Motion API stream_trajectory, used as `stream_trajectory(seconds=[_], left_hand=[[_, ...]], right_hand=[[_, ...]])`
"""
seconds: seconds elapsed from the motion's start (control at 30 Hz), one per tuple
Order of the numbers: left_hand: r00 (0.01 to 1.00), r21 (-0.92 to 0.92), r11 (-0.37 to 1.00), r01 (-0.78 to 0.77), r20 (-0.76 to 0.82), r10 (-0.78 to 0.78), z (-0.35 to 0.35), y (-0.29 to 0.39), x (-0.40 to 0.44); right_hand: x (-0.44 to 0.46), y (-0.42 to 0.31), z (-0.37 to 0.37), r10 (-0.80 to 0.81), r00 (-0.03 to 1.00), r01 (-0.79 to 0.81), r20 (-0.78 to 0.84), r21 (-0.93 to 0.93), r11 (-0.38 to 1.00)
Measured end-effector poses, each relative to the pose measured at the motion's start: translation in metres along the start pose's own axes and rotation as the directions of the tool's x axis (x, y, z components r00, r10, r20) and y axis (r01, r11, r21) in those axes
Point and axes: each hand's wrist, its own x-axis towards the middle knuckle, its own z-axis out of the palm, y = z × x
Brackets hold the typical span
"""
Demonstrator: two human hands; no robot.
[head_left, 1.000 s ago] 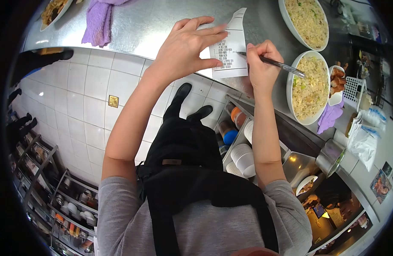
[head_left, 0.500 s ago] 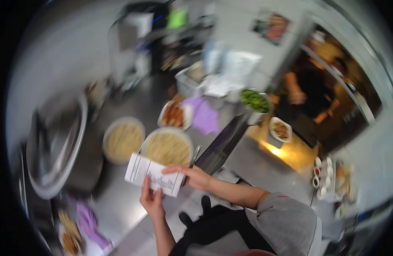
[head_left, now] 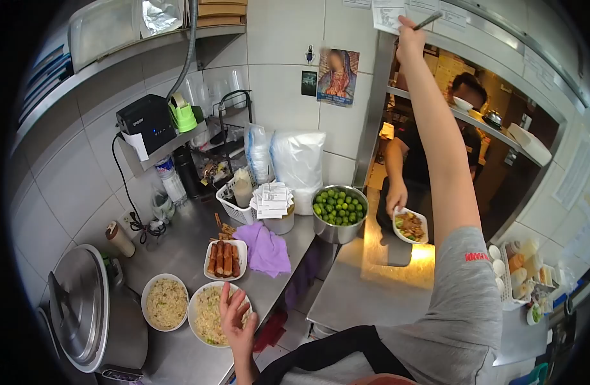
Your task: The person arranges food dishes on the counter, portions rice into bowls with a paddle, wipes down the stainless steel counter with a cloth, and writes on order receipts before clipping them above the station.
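Note:
My right hand [head_left: 410,37] is raised high at the top, its fingers closed on a dark pen [head_left: 428,20] and touching the edge of a printed paper slip [head_left: 388,15] at the rail above the pass window. Over the near rim of a bowl of fried rice [head_left: 208,314] is my left hand [head_left: 238,317], fingers apart and holding nothing. A second rice bowl [head_left: 166,302] stands to its left. Behind them lie brown rolls [head_left: 224,259] in a white dish, beside a purple cloth [head_left: 261,249].
A large lidded pot [head_left: 90,308] stands at left. Green fruits fill a metal pot [head_left: 339,206] near the pass. Through the window, a person's hand [head_left: 396,196] holds a dish of food [head_left: 410,226]. A printer [head_left: 146,124] sits on a wall shelf.
The view has turned from the counter's front to the wall and pass window. My right hand has risen with the pen and slip; my left hand has let go of the slip.

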Motion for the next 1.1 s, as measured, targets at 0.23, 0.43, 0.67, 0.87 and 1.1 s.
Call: stream_trajectory(seconds=[0.23,0.43,0.67,0.87,1.1], left_hand=[[0.984,0.121,0.989,0.090,-0.166,-0.069,-0.006,-0.012,0.001],[0.994,0.185,0.981,0.066,-0.097,-0.049,-0.009,-0.019,0.024],[1.000,0.310,0.951,0.022,-0.004,-0.021,-0.005,-0.025,0.046],[0.916,-0.451,0.838,0.307,0.380,-0.131,0.074,-0.025,0.091],[0.621,-0.305,0.575,0.760,0.600,-0.504,0.130,-0.124,0.091]], right_hand=[[0.090,0.051,0.023,0.213,0.972,-0.209,-0.098,0.056,0.976],[0.106,0.062,-0.001,-0.359,0.933,0.303,-0.016,-0.504,0.809],[0.000,-0.070,-0.034,-0.675,0.274,0.593,0.685,-0.673,-0.442],[-0.222,-0.073,-0.041,-0.426,0.310,0.920,0.850,-0.154,0.361],[-0.493,-0.036,-0.177,0.410,0.281,0.280,0.868,-0.482,0.830]])
